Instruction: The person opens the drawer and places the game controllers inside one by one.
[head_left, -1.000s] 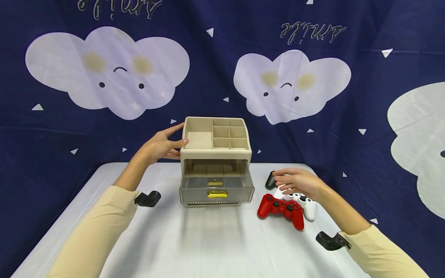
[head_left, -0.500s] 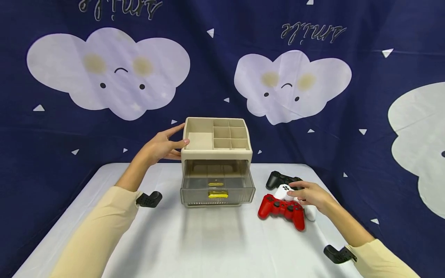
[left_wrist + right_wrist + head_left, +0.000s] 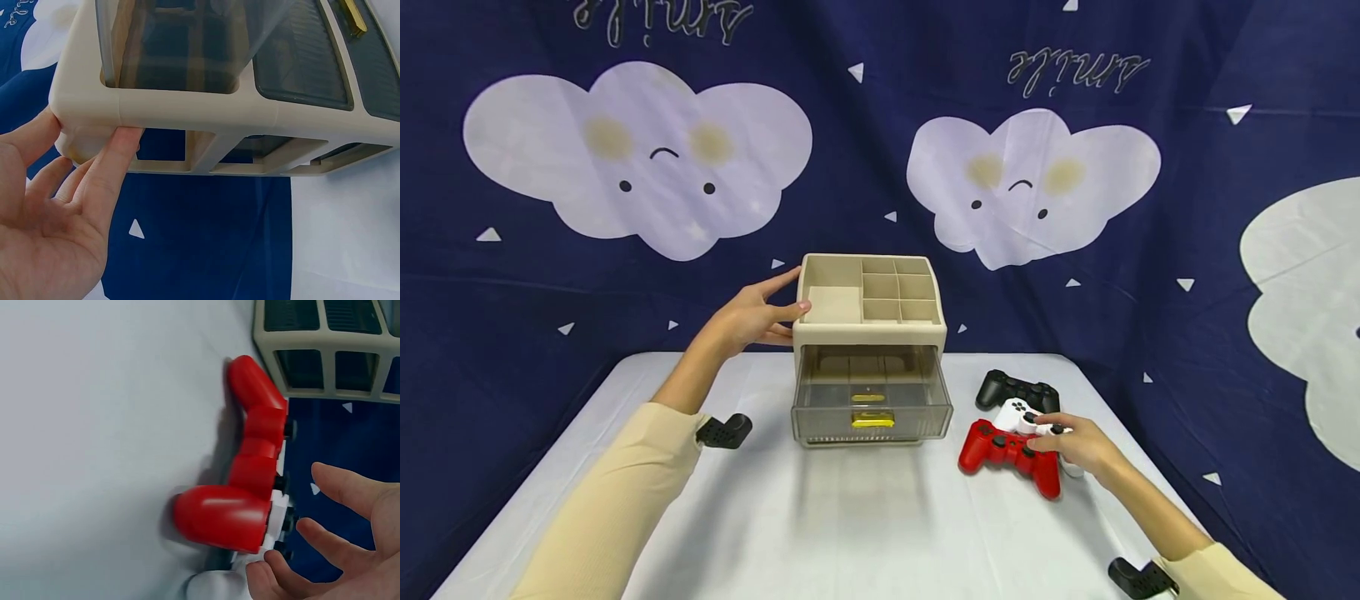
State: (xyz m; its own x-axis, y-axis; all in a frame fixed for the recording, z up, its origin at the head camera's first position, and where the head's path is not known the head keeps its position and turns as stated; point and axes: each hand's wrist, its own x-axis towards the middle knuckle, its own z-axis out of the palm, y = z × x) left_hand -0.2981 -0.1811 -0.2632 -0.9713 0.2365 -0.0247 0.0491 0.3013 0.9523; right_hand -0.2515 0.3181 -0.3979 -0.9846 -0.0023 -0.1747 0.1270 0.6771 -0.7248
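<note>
A beige desktop organizer stands at the middle of the table, its top split into several compartments. Its upper clear drawer with a gold handle is pulled out. My left hand holds the organizer's left side, thumb over the top rim; the left wrist view shows the fingers at its beige frame. On the right, my right hand hovers close over a red game controller, fingers spread and slightly bent. That controller leans on a white controller, partly hidden by my hand. A black controller lies behind.
The table's white cover runs under everything. Behind it hangs a dark blue backdrop with printed clouds. Each sleeve carries a black wrist mount, the left beside the organizer and the right near the front.
My right hand has moved down and toward me, from over the black and white controllers to over the red one. My left hand has stayed on the organizer.
</note>
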